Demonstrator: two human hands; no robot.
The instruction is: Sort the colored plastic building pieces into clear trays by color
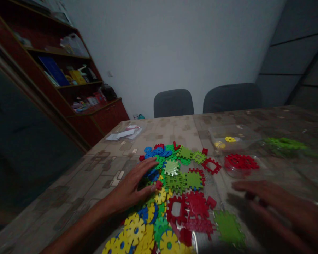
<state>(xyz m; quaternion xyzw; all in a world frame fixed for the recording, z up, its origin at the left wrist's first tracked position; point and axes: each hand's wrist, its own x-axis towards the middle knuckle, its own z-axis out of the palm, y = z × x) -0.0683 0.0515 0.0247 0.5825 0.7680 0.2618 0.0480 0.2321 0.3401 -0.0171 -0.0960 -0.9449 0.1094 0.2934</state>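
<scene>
A pile of plastic building pieces spreads over the middle of the table. My left hand (134, 188) reaches over its left side, thumb and fingers apart. A small red cube piece (158, 185) lies at the thumb tip; whether they touch I cannot tell. Around that hand are yellow flower discs (136, 230), blue discs (159, 151) and green square plates (171, 167). My right hand (278, 204) is over the table at the right, smeared by motion, its fingers stretched out and apart. Nearest to it are a green square plate (229, 227) and a clear box of red pieces (241, 163).
A clear container (219, 135) with a few yellow discs stands behind the red pieces. Green pieces (286, 144) lie in clear packaging at the far right. Papers and plastic bags (125, 133) rest at the back left. Two grey chairs (173, 102) stand behind the table.
</scene>
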